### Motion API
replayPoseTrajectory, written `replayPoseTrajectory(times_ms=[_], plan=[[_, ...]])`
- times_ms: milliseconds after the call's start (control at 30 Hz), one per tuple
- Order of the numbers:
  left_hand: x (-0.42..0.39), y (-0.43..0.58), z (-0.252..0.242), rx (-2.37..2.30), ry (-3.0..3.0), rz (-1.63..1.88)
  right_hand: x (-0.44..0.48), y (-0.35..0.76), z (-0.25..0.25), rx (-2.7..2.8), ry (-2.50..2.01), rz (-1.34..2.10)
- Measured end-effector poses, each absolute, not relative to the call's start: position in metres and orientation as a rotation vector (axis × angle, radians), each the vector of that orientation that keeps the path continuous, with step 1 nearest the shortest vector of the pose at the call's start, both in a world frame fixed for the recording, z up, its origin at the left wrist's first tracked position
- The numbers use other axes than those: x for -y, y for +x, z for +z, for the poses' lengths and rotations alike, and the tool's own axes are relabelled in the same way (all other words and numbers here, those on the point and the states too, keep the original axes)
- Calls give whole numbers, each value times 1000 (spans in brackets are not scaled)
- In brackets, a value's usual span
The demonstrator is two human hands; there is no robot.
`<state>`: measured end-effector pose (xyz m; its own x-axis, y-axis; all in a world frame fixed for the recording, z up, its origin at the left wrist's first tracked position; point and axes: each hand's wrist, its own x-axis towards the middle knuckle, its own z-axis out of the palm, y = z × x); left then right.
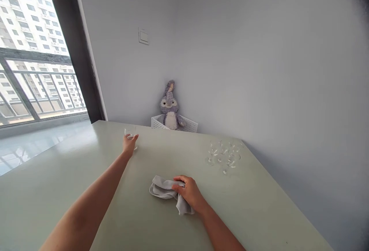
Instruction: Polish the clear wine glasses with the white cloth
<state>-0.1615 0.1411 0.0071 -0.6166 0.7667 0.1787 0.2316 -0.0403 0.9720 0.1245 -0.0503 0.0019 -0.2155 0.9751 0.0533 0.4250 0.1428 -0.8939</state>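
Note:
My left hand is stretched far out across the pale green table, its fingers wrapped round a clear glass that stands near the far edge. My right hand rests closer to me, fingers closed on a crumpled grey cloth that lies on the tabletop. Part of the cloth hangs out below my palm.
A cluster of several clear stemmed glasses stands at the right of the table near the wall. Behind the far edge, a white basket holds a purple plush rabbit. A window with a railing is at the left.

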Motion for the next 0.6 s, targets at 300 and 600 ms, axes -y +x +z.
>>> replayPoseTrajectory(times_ms=[300,600], plan=[[-80,-65,17,-1729,1393,1521,50,130,0,1826,-1376,958],[-14,-21,-10,-1811,2001,1387,30,153,6,760,-1140,1227]])
